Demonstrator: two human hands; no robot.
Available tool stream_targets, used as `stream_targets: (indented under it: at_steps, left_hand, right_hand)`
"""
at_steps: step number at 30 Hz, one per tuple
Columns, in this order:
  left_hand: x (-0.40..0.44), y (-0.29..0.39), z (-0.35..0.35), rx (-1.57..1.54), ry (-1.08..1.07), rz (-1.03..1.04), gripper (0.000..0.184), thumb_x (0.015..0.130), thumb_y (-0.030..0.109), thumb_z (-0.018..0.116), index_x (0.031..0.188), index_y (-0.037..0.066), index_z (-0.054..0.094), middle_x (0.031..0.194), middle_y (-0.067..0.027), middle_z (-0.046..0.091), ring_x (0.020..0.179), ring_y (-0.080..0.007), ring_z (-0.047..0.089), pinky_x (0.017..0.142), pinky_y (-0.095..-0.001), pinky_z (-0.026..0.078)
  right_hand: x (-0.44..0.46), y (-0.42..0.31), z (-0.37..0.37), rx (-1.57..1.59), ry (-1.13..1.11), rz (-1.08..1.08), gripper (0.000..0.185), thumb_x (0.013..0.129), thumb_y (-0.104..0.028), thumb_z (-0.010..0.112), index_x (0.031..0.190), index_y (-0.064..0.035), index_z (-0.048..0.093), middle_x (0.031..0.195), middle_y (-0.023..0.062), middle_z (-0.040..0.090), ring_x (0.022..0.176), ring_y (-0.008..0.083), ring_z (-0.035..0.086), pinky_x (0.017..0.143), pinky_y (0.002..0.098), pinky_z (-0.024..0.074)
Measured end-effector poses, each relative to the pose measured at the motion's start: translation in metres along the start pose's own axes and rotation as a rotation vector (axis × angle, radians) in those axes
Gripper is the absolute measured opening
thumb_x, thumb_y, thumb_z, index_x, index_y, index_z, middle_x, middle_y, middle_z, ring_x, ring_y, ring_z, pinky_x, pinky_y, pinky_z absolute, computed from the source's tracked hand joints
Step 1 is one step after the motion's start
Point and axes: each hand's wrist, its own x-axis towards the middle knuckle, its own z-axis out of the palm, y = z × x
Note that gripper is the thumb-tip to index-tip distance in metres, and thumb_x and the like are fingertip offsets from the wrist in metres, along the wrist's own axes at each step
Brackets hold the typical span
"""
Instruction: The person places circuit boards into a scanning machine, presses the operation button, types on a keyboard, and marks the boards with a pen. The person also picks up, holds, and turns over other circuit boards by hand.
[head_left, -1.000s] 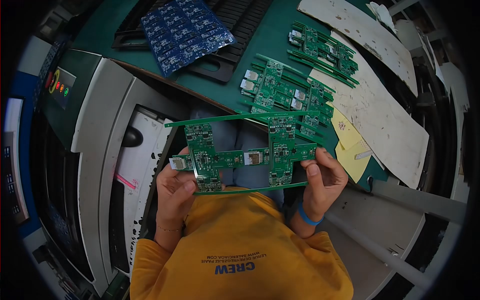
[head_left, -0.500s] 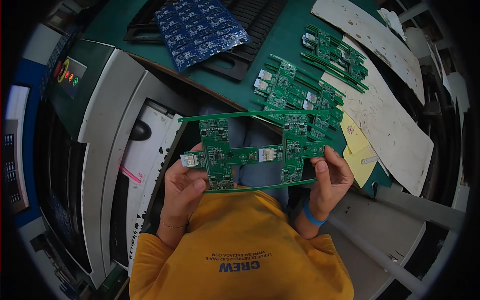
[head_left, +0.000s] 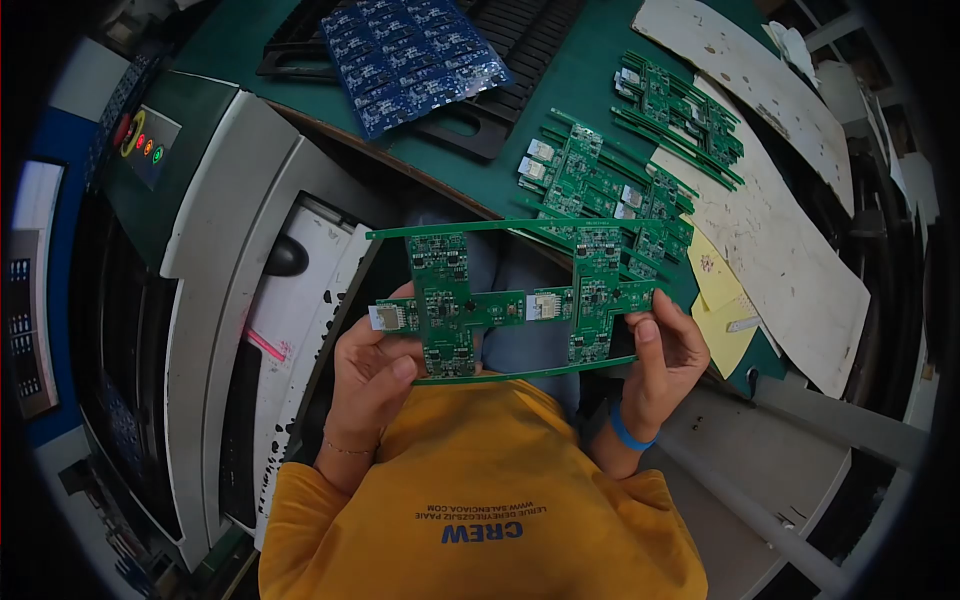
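1. The left hand (head_left: 378,375) grips the left end of the flat green circuit board with white plugs (head_left: 500,308), fingers partly behind it.
2. The right hand (head_left: 665,350) pinches the right end.
3. The board is above the blue-trousered lap (head_left: 530,350).
4. Flat green spare boards (head_left: 575,165) lie farther away.

- Held board (head_left: 497,308) spans left hand (head_left: 370,385) to right hand (head_left: 665,360), blocking the lap-to-table way; openings lie between its rails.
- A hand could pass over the table (head_left: 570,88) strip between tray (head_left: 490,142) and near boards (head_left: 570,165).
- Blue panel (head_left: 400,60) covers much of the tray.
- Machine (head_left: 240,195) walls the left; cardboard (head_left: 800,290) and far boards (head_left: 655,95) crowd the right.
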Motion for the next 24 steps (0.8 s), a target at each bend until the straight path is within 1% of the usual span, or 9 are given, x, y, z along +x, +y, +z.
stream_targets:
  at_steps: [8,10,11,16,20,22,24]
  left_hand:
    - [0.0008,-0.0008,-0.0025,0.004,0.023,0.003,0.064,0.077,0.011,0.062,0.13,-0.004,0.031,0.112,-0.0224,0.053,0.092,-0.0321,0.06,0.069,-0.0456,0.056]
    - [0.0034,-0.0003,-0.0045,-0.044,-0.088,0.019,0.058,0.08,0.006,0.056,0.129,-0.009,0.03,0.116,-0.0235,0.052,0.098,-0.0326,0.058,0.08,-0.0468,0.051]
    - [0.0038,-0.0003,-0.0044,-0.049,-0.095,0.014,0.058,0.08,0.006,0.056,0.129,-0.009,0.03,0.116,-0.0235,0.052,0.098,-0.0326,0.058,0.08,-0.0468,0.051]
    - [0.0024,-0.0025,-0.006,-0.036,-0.047,0.023,0.059,0.079,0.007,0.056,0.13,-0.008,0.03,0.114,-0.0238,0.052,0.094,-0.0328,0.06,0.075,-0.0481,0.054]
    - [0.0031,-0.0057,-0.0083,-0.055,-0.043,0.023,0.059,0.079,0.006,0.056,0.13,-0.007,0.03,0.114,-0.0232,0.052,0.094,-0.0326,0.06,0.075,-0.0475,0.054]
    - [0.0033,-0.0074,-0.0087,-0.031,-0.022,0.031,0.063,0.081,0.008,0.057,0.134,-0.002,0.025,0.112,-0.0214,0.053,0.094,-0.03,0.059,0.069,-0.0432,0.056]
    - [0.004,-0.0075,-0.0089,-0.031,-0.028,0.027,0.062,0.081,0.007,0.057,0.134,-0.002,0.025,0.112,-0.0213,0.053,0.094,-0.0299,0.059,0.069,-0.0432,0.056]
  right_hand:
    - [-0.0019,-0.0032,-0.0003,0.029,-0.003,0.002,0.025,0.077,0.005,0.059,0.102,0.0064,0.059,0.078,0.0127,0.063,0.074,0.0157,0.057,0.066,0.0242,0.0442]
    - [-0.002,-0.0037,0.0001,0.058,-0.014,-0.002,0.025,0.077,0.006,0.059,0.102,0.0067,0.059,0.079,0.0129,0.062,0.074,0.0158,0.057,0.066,0.0241,0.0446]
    - [-0.0018,-0.0046,0.0004,0.051,-0.008,-0.005,0.025,0.077,0.006,0.059,0.102,0.0067,0.059,0.079,0.0129,0.062,0.074,0.0158,0.057,0.066,0.0241,0.0446]
    - [-0.002,-0.0082,0.0001,0.053,-0.033,0.004,0.025,0.076,0.007,0.06,0.101,0.0069,0.059,0.08,0.0133,0.062,0.075,0.0166,0.058,0.067,0.0251,0.0457]
    - [-0.002,-0.008,-0.0012,0.063,-0.048,-0.011,0.025,0.076,0.007,0.06,0.1,0.0074,0.059,0.079,0.0135,0.062,0.074,0.0171,0.058,0.067,0.0256,0.046]
    - [-0.0022,-0.0081,-0.0011,0.08,-0.053,-0.018,0.024,0.075,0.007,0.06,0.1,0.0077,0.059,0.08,0.0139,0.062,0.074,0.0173,0.058,0.067,0.0259,0.0463]
    - [-0.0028,-0.0091,-0.0002,0.077,-0.046,-0.015,0.024,0.075,0.007,0.06,0.1,0.0078,0.059,0.08,0.0142,0.062,0.074,0.0176,0.058,0.067,0.0261,0.0462]
